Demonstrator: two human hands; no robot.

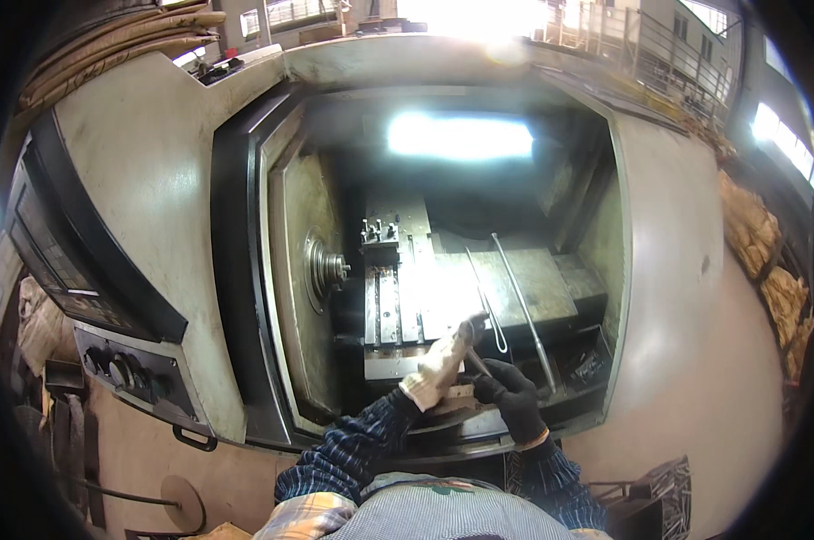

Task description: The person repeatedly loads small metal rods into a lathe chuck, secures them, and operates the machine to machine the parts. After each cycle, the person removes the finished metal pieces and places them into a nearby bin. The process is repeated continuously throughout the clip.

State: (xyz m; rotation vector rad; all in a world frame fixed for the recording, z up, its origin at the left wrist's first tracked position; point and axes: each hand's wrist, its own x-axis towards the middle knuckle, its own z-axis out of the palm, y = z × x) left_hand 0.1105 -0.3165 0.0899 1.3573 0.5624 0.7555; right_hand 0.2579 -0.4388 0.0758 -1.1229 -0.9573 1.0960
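A big grey lathe [155, 162] fills the view, its sliding door pushed open on a dim work chamber lit by a strip lamp [459, 137] at the top. A control panel [65, 270] with knobs sits on the machine's left face. Inside, at the left wall, the round chuck [324, 268] stands bare, with no workpiece visible in it. Just right of the chuck is the tool post [380, 238] on its slide. Two thin metal rods [519, 297] lie slanted across the flat bed beyond.

The person stands at the door sill, plaid sleeves reaching in from below. The left hand [438, 367], in a pale glove, is curled around a small grey metal part [472, 326], held up over the bed near the front edge. The right hand [510, 394], in a black glove, is closed just beside it and seems to pinch a slim dark tool [475, 362] against the part; the exact grip is too small to tell.

Judging from the bare chuck and the part held at the sill, the part is being handled outside the chuck; any loading and cutting look not yet done.
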